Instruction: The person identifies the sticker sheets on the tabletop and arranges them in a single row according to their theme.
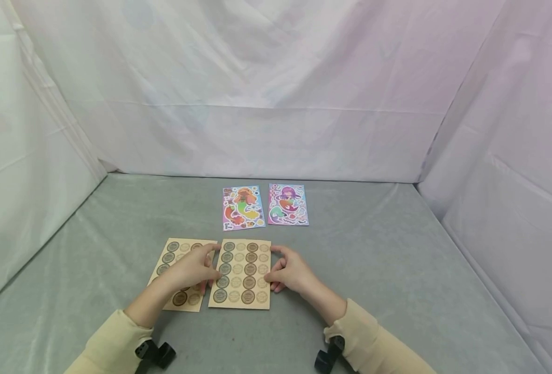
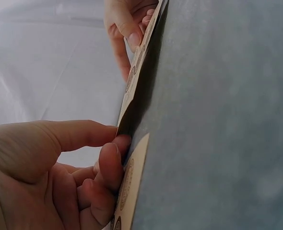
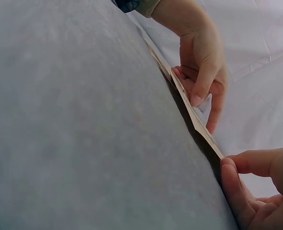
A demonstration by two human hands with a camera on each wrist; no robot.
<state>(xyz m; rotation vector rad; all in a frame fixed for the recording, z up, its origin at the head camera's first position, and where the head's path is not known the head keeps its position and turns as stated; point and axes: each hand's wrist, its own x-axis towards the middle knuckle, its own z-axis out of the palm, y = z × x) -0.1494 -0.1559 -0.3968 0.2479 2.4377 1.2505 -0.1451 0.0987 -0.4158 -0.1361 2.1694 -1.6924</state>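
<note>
Both hands hold a tan sheet of round stickers [image 1: 238, 274] by its side edges. My left hand [image 1: 192, 270] pinches its left edge between thumb and fingers, as the left wrist view shows up close. On the opposite edge, the thumb and fingers of my right hand [image 1: 293, 271] pinch the paper. In both wrist views a dark shadow runs beneath the sheet, its near edge raised slightly from the table. A second tan sticker sheet [image 1: 181, 304] lies slightly turned on the left, partly hidden under my left hand and wrist. Rows of dark and pale circles cover both sheets.
Two colourful mermaid sticker sheets, an orange-haired one [image 1: 244, 208] and a purple-haired one [image 1: 288, 204], lie side by side farther back. Grey cloth [image 1: 374, 249] covers the table. White curtains [image 1: 266, 140] hang at the back and both sides.
</note>
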